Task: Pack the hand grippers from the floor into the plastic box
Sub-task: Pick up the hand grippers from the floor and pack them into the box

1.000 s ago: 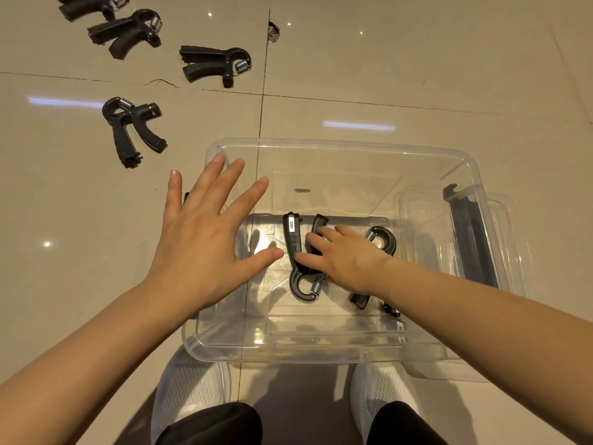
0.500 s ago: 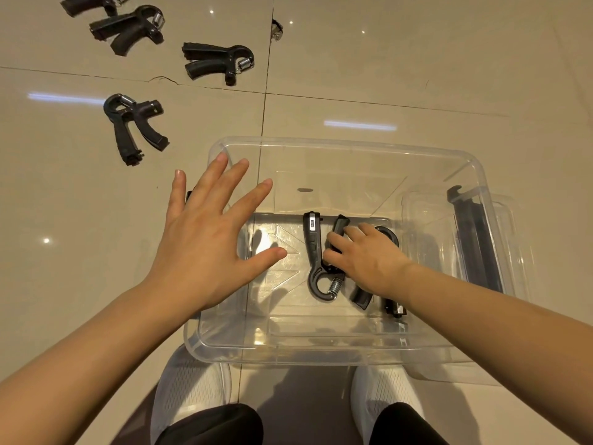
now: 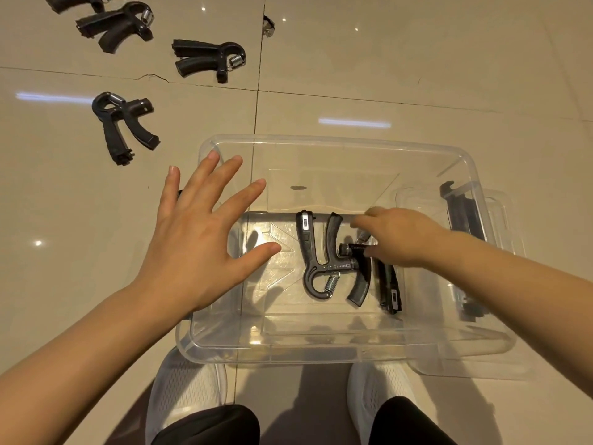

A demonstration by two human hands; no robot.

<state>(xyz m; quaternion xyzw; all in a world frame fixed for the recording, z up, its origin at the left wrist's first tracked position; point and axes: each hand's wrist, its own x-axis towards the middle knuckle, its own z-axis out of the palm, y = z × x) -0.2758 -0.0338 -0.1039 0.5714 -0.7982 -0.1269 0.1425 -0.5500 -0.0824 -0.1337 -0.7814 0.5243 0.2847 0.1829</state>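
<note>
Inside plastic box (image 3: 321,354): my right hand (image 3: 401,236) loosely nudging hand gripper (image 3: 324,258) against its neighbour, saving room; left hand (image 3: 192,239) spread, empty.

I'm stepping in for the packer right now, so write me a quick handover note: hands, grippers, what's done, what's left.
Left hand: open, fingers spread, over the box's left rim, holding nothing.
Right hand: inside the box, over the second packed gripper; whether it grips anything cannot be told.
Done: two grippers lie on the box floor, first packed gripper left of the second.
Left: four on the floor, upper left; nearest gripper, middle gripper, far gripper, cut-off gripper.
Lid lies right of the box.
</note>
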